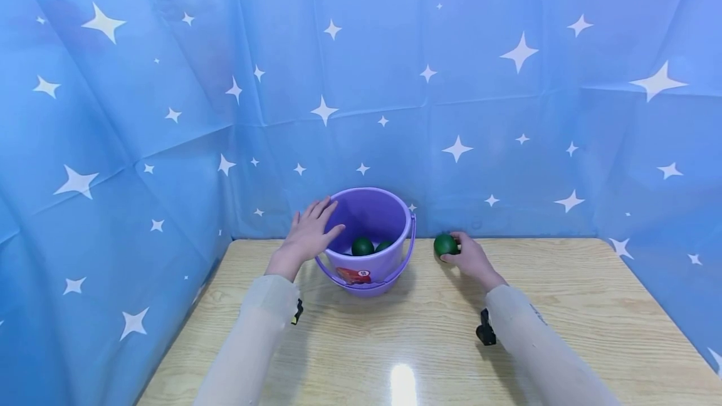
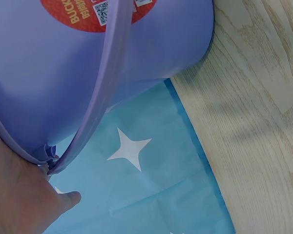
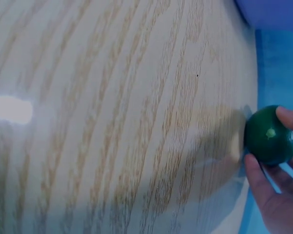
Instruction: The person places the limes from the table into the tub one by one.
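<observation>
A purple bucket (image 1: 388,263) stands upright at the table's far side, a red label on its front. Inside it lie two green limes, one lime (image 1: 362,246) in fuller view than the other (image 1: 383,245). My left hand (image 1: 307,235) is spread with straight fingers at the bucket's left rim. In the left wrist view, that hand (image 2: 22,195) is by the joint of the hanging handle (image 2: 100,87). Right of the bucket, my right hand (image 1: 472,263) holds another round green lime (image 3: 269,139) between thumb and fingers, near the table's back edge.
The wood-grain table (image 1: 451,343) meets a blue curtain (image 1: 479,111) with white stars at the back, and the curtain also hangs at both sides. Dark wrist devices, such as the right one (image 1: 486,329), sit under the sleeves.
</observation>
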`<state>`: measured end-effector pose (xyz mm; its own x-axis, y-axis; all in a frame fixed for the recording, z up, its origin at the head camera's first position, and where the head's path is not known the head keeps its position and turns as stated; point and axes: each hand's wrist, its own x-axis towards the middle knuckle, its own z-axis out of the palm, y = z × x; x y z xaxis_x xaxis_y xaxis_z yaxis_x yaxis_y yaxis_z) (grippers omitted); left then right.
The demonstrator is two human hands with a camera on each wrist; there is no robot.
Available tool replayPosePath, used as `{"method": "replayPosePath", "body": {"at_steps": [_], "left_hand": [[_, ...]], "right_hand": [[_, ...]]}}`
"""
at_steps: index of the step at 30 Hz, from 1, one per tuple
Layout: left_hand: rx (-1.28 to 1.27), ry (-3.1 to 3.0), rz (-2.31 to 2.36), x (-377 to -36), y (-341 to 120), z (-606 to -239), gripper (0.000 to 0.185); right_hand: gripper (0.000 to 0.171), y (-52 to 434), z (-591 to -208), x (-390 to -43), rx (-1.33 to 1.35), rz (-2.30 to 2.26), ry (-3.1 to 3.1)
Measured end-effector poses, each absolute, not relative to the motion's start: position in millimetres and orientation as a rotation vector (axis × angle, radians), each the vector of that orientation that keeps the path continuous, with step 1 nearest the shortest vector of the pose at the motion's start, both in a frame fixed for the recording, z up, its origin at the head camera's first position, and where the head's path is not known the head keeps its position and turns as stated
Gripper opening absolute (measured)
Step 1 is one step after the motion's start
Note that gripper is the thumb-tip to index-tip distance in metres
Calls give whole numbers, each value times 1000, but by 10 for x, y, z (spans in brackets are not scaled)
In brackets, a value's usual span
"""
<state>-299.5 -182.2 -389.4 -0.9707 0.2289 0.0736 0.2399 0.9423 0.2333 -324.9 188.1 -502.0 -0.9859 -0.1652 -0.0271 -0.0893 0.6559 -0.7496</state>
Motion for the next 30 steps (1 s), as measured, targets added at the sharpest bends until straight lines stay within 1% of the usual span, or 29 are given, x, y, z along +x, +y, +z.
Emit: {"method": "replayPosePath", "body": {"at_steps": [17,30], "left_hand": [[-370,-3051,-383,-2995,-1816,-3895,72],[-377,-3046,-380,-2986,-1814,-3880,71]], "right_hand": [[67,1883,-5067,-3241,-204,-1269,2785],[69,1869,-5011,-3228,-193,-1328,2778]]}}
